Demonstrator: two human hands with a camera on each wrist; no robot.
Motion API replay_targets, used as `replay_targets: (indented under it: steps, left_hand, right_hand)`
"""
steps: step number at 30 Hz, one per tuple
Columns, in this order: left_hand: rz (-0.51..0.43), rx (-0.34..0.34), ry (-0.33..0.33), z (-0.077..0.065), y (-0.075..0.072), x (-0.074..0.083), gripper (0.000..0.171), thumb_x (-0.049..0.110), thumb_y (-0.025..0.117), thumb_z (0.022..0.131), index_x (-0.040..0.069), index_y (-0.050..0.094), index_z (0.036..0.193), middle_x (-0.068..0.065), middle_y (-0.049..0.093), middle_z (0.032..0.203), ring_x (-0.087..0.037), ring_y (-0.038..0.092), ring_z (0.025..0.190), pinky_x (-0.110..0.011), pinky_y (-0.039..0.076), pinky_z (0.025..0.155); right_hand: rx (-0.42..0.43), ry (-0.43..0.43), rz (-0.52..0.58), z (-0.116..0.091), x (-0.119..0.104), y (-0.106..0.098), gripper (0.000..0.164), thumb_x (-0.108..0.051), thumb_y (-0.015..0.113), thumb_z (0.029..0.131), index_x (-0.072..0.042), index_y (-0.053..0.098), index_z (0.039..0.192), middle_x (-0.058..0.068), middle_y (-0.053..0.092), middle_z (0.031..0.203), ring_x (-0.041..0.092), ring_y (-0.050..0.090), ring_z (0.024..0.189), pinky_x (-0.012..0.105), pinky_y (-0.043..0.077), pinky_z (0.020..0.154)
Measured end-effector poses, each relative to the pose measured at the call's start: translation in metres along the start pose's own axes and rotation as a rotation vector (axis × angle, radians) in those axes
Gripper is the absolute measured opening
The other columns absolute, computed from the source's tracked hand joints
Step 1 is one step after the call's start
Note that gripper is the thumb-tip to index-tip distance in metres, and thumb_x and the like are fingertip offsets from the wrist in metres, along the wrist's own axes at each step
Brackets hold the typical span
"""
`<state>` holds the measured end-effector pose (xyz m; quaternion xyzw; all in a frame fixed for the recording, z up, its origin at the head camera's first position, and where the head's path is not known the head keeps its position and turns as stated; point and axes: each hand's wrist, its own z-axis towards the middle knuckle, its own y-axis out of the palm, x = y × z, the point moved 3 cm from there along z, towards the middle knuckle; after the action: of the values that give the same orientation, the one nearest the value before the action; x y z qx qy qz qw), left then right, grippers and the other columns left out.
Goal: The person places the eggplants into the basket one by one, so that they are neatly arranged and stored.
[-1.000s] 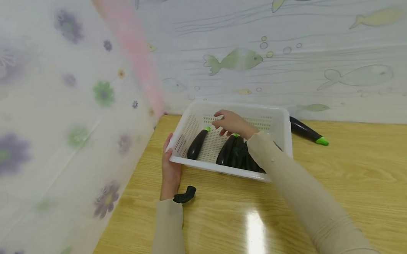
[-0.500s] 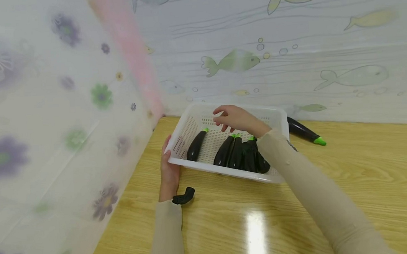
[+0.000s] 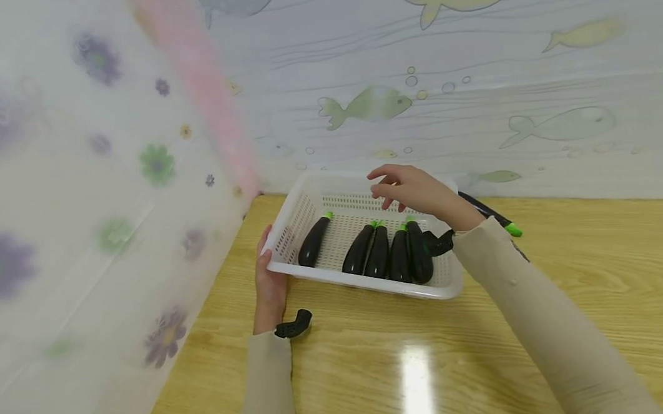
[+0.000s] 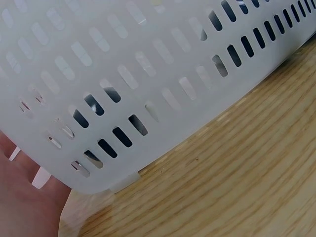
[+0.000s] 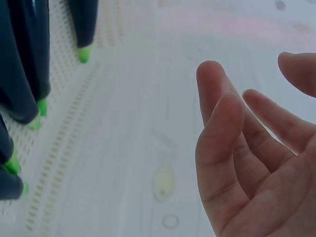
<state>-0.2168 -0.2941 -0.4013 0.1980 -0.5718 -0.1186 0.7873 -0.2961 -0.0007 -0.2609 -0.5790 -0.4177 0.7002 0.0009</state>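
Observation:
A white plastic basket (image 3: pixel 312 272) with slotted walls sits on the table. My left hand (image 3: pixel 271 291) grips its near left corner, thumb on the rim and fingers along the outer side; the left wrist view shows part of that hand beside the slotted wall (image 4: pixel 173 116). Over the basket's back right part hovers my right hand (image 3: pixel 415 191), fingers loosely bent and holding nothing. Inside, one eggplant (image 3: pixel 314 240) lies alone at the left. Several more eggplants (image 3: pixel 376 254) lie side by side at the right, green stem ends toward the back.
Another eggplant (image 3: pixel 486 210) lies on the wooden table (image 3: pixel 593 268) right of the basket, partly hidden by my right arm. A wall with fish drawings (image 3: pixel 382 104) stands behind, and a flower-patterned wall (image 3: pixel 111 181) at the left. Black wrist devices (image 3: pixel 294 324) are on both arms.
My right hand has moved to the right above the basket, and its arm uncovers more of the grouped eggplants. The left hand keeps its grip on the corner. The head view has shifted slightly.

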Motion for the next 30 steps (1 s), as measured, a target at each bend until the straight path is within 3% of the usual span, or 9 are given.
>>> replay_targets:
  steps: [7,17,25,30]
  left_hand:
    - [-0.005,-0.002,0.008,0.000,-0.006,0.004,0.055,0.030,0.038,0.091,0.020,0.028,0.144,-0.003,0.035,0.142,-0.022,0.033,0.128,-0.038,0.024,0.102]
    - [-0.029,-0.012,0.006,0.000,-0.009,0.005,0.056,0.031,0.040,0.090,0.020,0.028,0.144,-0.004,0.034,0.143,-0.022,0.032,0.129,-0.041,0.023,0.103]
    - [-0.016,-0.005,0.009,0.001,-0.010,0.005,0.063,0.033,0.042,0.091,0.015,0.020,0.147,-0.003,0.034,0.144,-0.020,0.034,0.128,-0.037,0.026,0.102]
    - [-0.014,-0.004,0.004,-0.001,-0.011,0.005,0.060,0.034,0.041,0.091,0.017,0.024,0.146,-0.002,0.034,0.144,-0.020,0.035,0.128,-0.037,0.026,0.102]
  right_hand:
    - [0.092,0.004,0.060,-0.022,0.009,-0.012,0.042,-0.038,0.049,0.093,-0.023,0.044,0.132,0.001,0.062,0.111,0.017,0.061,0.086,0.035,0.049,0.070]
    - [0.227,-0.004,0.115,-0.059,0.032,-0.011,0.039,-0.036,0.047,0.094,-0.023,0.046,0.131,0.001,0.061,0.111,0.014,0.061,0.087,0.039,0.048,0.072]
    - [0.348,0.017,0.176,-0.091,0.053,-0.015,0.038,-0.039,0.046,0.094,-0.023,0.049,0.128,0.000,0.062,0.107,0.023,0.061,0.090,0.029,0.048,0.068]
    - [0.390,0.018,0.256,-0.101,0.063,-0.017,0.040,-0.038,0.048,0.093,-0.019,0.049,0.129,0.004,0.062,0.108,0.019,0.061,0.089,0.027,0.047,0.067]
